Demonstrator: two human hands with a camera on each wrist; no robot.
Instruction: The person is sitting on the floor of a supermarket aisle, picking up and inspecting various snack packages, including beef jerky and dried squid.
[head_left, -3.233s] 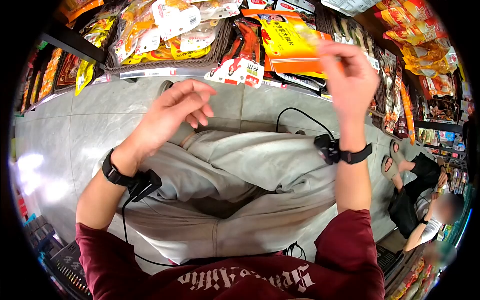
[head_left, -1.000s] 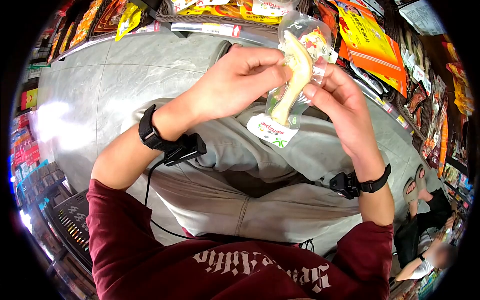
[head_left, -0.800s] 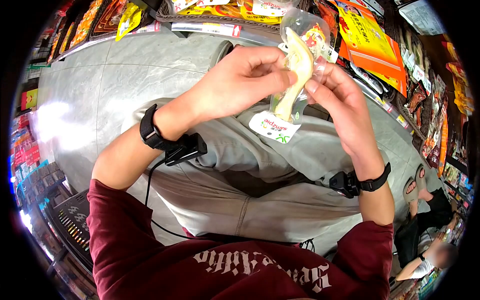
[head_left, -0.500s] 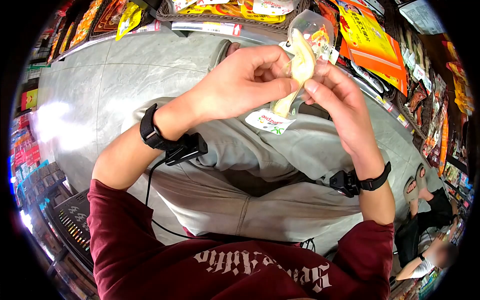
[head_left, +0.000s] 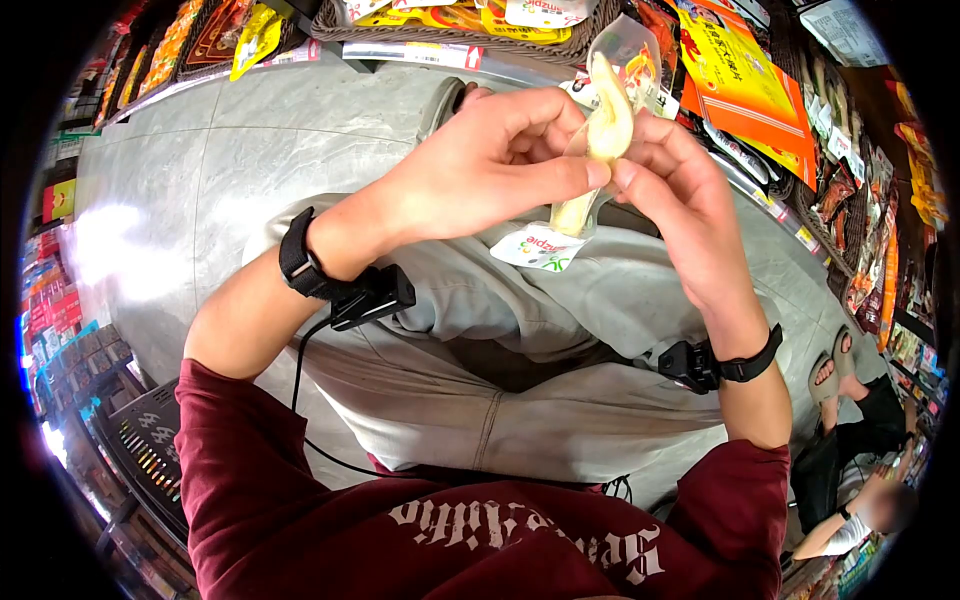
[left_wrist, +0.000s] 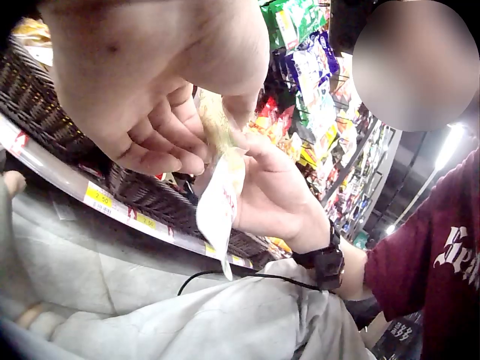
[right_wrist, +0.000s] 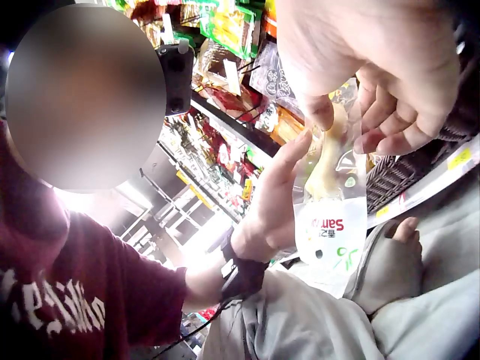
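Observation:
Both hands hold a clear vacuum-sealed snack pack up over the lap. Inside it is a pale, long, curved piece of what looks like meat, and its white end is printed in red and green. My left hand pinches the pack's left side between thumb and curled fingers. On the opposite side my right hand pinches it, thumbtips nearly together across the front. In the left wrist view the pack's white end hangs below the fingers. The right wrist view shows the pack almost face on.
Beyond the hands runs a low shelf with wicker baskets of bagged snacks. A large yellow-orange bag lies on it to the right. Another person's sandalled feet are at far right. A black crate stands at the left behind.
Earlier the left hand was empty and the right hand was over the shelf; now both hold the pack. Lately the pack has tilted and the left thumb has slid towards the right one.

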